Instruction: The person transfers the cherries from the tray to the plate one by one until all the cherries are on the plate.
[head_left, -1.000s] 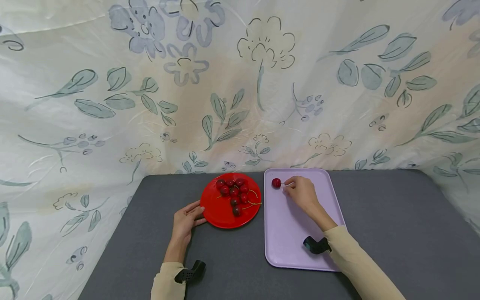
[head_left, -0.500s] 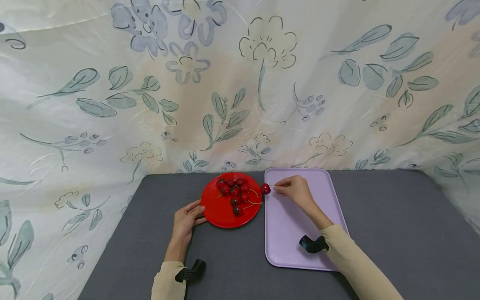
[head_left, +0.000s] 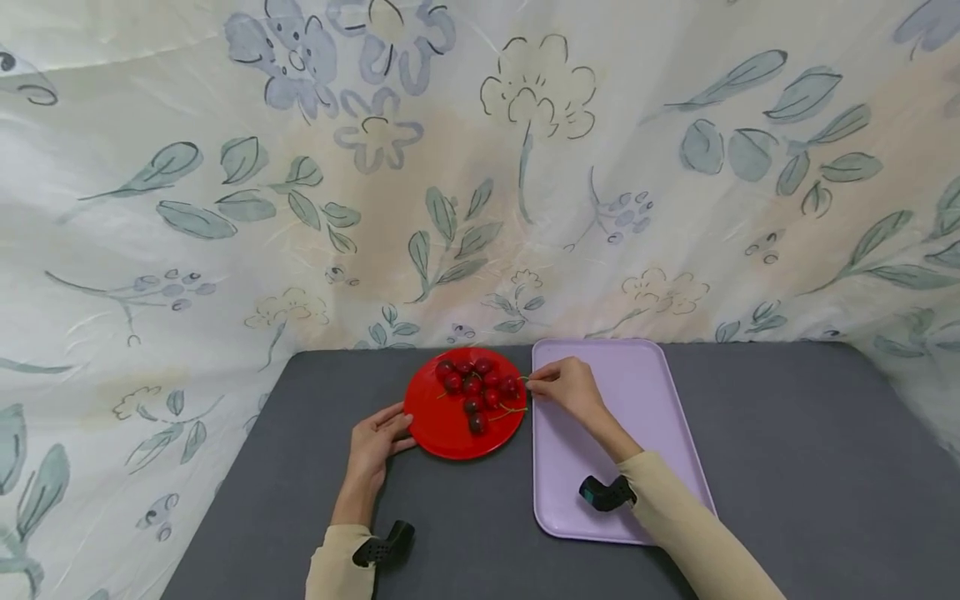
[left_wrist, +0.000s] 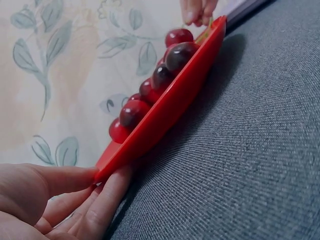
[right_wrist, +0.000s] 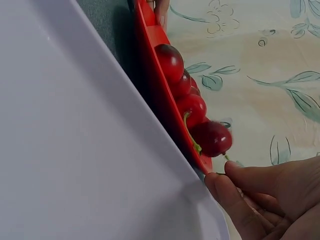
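Observation:
My left hand (head_left: 371, 443) holds the red plate (head_left: 442, 437) by its left rim, thumb on top and fingers beneath in the left wrist view. Several dark red cherries (head_left: 472, 386), some with green stems, lie grouped on the plate. At the plate's right rim, my right hand (head_left: 572, 390) pinches one cherry (right_wrist: 214, 138) by its stem between thumb and forefinger. That cherry sits over the plate's right side, close against the others. Below the right hand is a lilac tray (head_left: 652, 404) with a raised edge, bare where it shows.
A dark grey cloth (head_left: 787, 458) covers the table. Behind its far edge hangs a pale curtain (head_left: 450, 250) with flowers and leaves. Plate and tray stand close side by side. Black wrist cameras (head_left: 606, 493) sit on both sleeves.
My right hand has carried the cherry by its stem leftward from above the tray to the right side of the plate. My left hand keeps its hold on the rim.

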